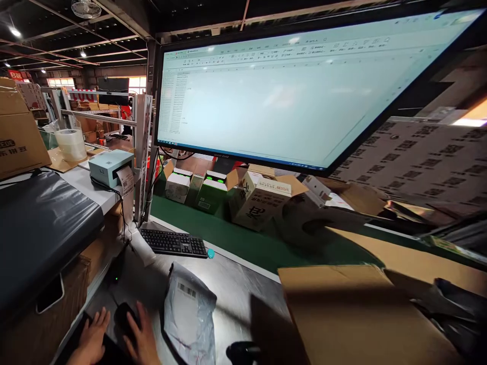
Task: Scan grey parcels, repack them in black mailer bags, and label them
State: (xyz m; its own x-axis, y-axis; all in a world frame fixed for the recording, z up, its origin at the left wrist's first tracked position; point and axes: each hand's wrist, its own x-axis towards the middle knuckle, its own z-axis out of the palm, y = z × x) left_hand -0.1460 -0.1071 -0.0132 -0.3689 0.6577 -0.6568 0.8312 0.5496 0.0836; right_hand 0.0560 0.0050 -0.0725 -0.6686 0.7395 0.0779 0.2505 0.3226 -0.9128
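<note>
My left hand [90, 338] lies palm down at the bottom left on a dark mat, fingers stretched out and holding nothing. Beside it is a black computer mouse [123, 315], with my right hand [143, 335] resting over its right side, a finger along its top. To the right of that hand lies a grey plastic mailer bag [188, 314] with a barcode label on it. A black keyboard [173, 243] with a round teal object [210, 253] at its end sits further back. Above the desk, a large monitor [274, 101] shows a mostly blank spreadsheet-like window.
A label printer [110, 168] with a printed strip stands on the left. Several opened boxes, including a green carton [213, 191], line the green belt [236, 237]. A big open cardboard box [353, 304] occupies the right front. Dark plastic bags [41, 223] are stacked at left.
</note>
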